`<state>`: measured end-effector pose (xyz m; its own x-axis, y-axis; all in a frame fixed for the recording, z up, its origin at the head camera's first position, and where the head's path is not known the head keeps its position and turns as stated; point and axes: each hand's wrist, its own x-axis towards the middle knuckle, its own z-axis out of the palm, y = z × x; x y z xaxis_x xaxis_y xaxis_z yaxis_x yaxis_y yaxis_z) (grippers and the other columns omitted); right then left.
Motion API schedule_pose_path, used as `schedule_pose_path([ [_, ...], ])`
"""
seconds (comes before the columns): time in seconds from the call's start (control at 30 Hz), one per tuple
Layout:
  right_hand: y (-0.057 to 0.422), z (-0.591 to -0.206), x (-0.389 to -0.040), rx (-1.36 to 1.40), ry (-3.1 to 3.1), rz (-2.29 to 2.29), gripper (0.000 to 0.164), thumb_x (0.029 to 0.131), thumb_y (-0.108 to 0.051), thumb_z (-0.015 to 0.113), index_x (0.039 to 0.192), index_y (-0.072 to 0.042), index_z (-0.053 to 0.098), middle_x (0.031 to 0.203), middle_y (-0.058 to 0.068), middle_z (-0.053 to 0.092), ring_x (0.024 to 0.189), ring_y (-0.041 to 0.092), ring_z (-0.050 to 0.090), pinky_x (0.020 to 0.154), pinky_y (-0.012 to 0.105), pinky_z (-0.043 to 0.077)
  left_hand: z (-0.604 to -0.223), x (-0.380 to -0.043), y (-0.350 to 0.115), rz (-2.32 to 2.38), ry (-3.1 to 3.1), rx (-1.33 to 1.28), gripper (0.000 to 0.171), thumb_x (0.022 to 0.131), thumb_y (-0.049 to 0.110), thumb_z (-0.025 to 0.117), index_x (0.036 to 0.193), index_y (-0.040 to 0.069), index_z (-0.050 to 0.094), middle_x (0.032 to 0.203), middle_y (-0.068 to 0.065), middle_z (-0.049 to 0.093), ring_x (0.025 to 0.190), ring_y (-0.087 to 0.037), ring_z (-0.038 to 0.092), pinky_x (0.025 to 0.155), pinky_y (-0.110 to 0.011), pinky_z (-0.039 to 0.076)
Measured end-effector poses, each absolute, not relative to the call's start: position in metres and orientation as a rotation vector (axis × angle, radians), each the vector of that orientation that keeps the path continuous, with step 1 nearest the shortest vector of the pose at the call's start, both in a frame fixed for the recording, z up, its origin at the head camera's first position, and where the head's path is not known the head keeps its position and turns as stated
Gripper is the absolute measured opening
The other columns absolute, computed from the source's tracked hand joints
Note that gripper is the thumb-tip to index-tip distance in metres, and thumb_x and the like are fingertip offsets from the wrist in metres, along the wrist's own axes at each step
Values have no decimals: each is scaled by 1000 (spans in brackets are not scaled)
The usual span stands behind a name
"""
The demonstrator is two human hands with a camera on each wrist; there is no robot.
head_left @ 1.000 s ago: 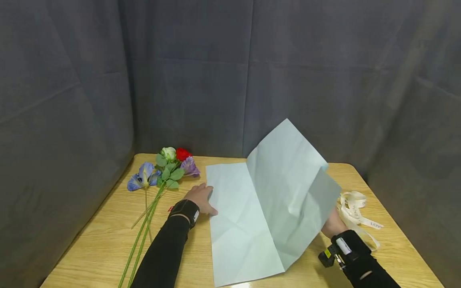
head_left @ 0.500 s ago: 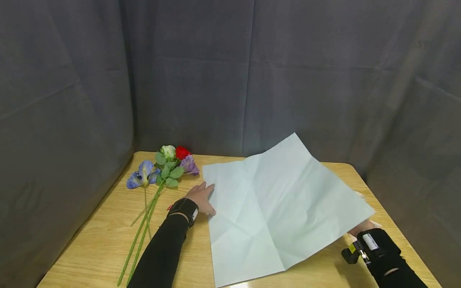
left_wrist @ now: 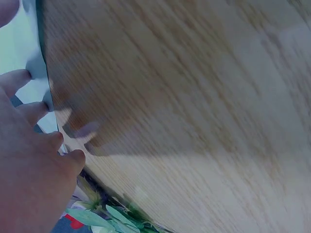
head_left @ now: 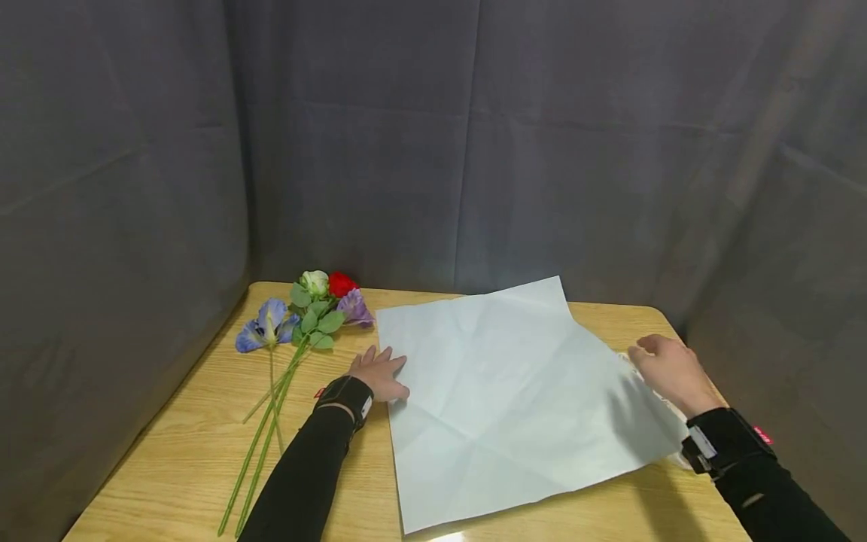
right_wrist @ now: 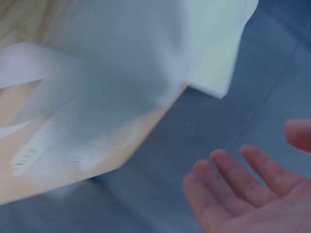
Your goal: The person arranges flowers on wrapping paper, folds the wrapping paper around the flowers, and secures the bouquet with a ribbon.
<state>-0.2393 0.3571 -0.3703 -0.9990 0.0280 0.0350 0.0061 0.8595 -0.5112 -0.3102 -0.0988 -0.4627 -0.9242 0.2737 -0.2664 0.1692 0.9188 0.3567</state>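
Observation:
A large pale blue-white sheet of wrapping paper (head_left: 501, 399) lies spread over the middle of the table, creased, its far right corner sticking up a little. My left hand (head_left: 381, 375) rests at its left edge with fingers spread; in the left wrist view the fingertips (left_wrist: 22, 80) reach that edge. Above the paper's right side hovers my right hand (head_left: 670, 373), holding nothing, its shadow falling on the sheet. The right wrist view shows its fingers (right_wrist: 243, 182) loosely extended, apart from the paper. A cream printed ribbon (right_wrist: 34, 153) lies partly under the sheet's right edge.
Left of the paper lie artificial flowers: a blue iris (head_left: 267, 327), a white rose (head_left: 314, 283), a red rose (head_left: 342, 284) and a purple bloom (head_left: 355, 309), with long green stems (head_left: 260, 452). Grey cloth (head_left: 359, 150) walls the wooden table (head_left: 169, 459) at the back and sides.
The paper's raised right part has unfolded and come down to the right, covering much of the ribbon. My right hand has let go of it and risen above. The left hand stays at the edge.

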Motion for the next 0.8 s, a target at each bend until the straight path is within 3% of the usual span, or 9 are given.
schedule_pose_path([
  [0.1,323,-375,-235,135,-3046,664,53,104,-29,53,127,18,56,126,38,58,114,54,57,90,61,48,-463,-308,-99,469,2780,320,83,84,45,73,156,17,42,166,-15,25,154,-42,7,121,-57,5],
  [0.23,277,-394,-223,201,-3215,616,64,98,-41,63,126,17,58,123,34,63,114,50,60,91,59,49,-461,-305,-99,442,2796,313,87,82,50,76,155,17,43,165,-15,27,153,-43,9,121,-57,7],
  [0.43,232,-431,-209,241,-3331,559,92,91,-58,66,141,17,46,136,36,53,126,53,51,97,64,44,-459,-306,-99,262,2843,357,94,78,62,76,155,19,44,158,-17,37,150,-43,20,120,-60,9],
  [0.63,221,-449,-211,277,-3359,474,93,86,-57,74,146,9,46,138,35,49,127,55,47,91,68,46,-458,-306,-99,163,2874,384,102,71,75,75,152,19,48,152,-21,40,143,-43,31,120,-61,11],
  [0.8,224,-453,-215,358,-3359,450,90,82,-49,80,147,5,47,144,33,44,134,52,41,93,69,45,-461,-305,-101,217,2928,414,100,74,77,71,149,14,51,151,-22,40,141,-45,33,118,-60,18],
])
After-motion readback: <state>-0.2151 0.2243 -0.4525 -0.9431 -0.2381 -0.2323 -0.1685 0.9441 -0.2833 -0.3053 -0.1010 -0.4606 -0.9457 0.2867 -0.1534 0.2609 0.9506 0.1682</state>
